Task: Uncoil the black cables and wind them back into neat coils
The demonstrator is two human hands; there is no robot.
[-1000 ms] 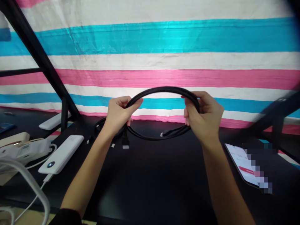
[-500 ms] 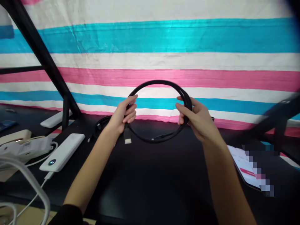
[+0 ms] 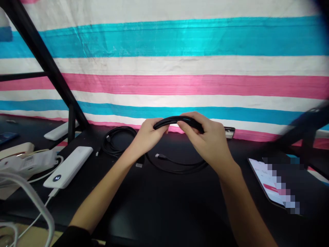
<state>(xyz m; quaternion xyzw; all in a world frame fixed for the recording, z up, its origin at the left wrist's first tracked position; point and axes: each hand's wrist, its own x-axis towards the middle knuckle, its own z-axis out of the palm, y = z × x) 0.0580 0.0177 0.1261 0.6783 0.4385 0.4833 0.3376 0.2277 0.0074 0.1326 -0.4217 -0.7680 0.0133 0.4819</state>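
Observation:
A coiled black USB cable (image 3: 171, 120) is stretched between both hands above the dark table. My left hand (image 3: 151, 133) is closed on the coil's left side, thumb and fingers around it. On the right part of the coil, my right hand (image 3: 203, 135) grips with its thumb lying over the top. The lower loop of the cable hangs below the hands, and a small plug (image 3: 159, 156) shows at one end of it. A larger USB plug (image 3: 139, 165) hangs beneath my left hand. Part of the coil is hidden by the fingers.
Another coiled black cable (image 3: 115, 151) lies behind my left forearm. A white power bank (image 3: 69, 168) with a plugged-in cable and a white power strip (image 3: 31, 163) are on the left. A phone (image 3: 267, 185) lies at the right. A striped sheet (image 3: 180, 41) hangs behind.
Both hands have moved closer together and turned inward over the top of the coil. The open ring has become a bundled arc at the top, with its lower loop hanging lower.

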